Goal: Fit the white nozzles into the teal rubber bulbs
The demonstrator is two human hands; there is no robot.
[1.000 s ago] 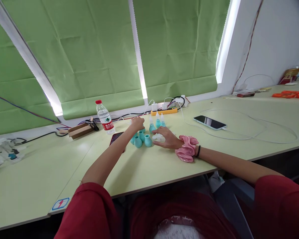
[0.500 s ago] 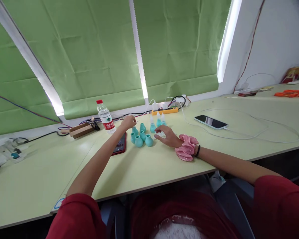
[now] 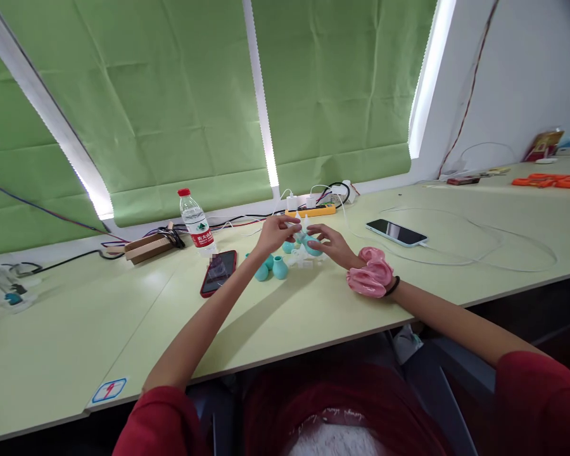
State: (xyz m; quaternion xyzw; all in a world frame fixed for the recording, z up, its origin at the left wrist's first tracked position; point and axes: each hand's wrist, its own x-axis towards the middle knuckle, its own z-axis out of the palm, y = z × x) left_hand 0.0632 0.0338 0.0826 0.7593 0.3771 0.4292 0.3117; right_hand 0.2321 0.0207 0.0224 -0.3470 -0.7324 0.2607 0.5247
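Both hands are raised a little above the pale green table (image 3: 289, 316), close together. My left hand (image 3: 274, 232) pinches a small clear tip. My right hand (image 3: 331, 244) grips a teal rubber bulb (image 3: 312, 246), with the tip held against it. A pink scrunchie (image 3: 372, 273) and a black band sit on my right wrist. Several more teal bulbs (image 3: 272, 268) stand on the table just below my left hand, beside some clear parts (image 3: 302, 258). A red phone (image 3: 217, 272) lies to their left.
A water bottle (image 3: 194, 222) with a red cap stands at the back left, next to a wooden block (image 3: 148, 244). A yellow power strip (image 3: 310, 209) with chargers lies by the blinds. A dark phone (image 3: 396, 232) on a white cable lies right. Orange items (image 3: 553, 180) sit far right.
Both hands have lifted off the table and come together. My right hand picked up a teal bulb, and my left brought a clear tip to it. The view shifted slightly.
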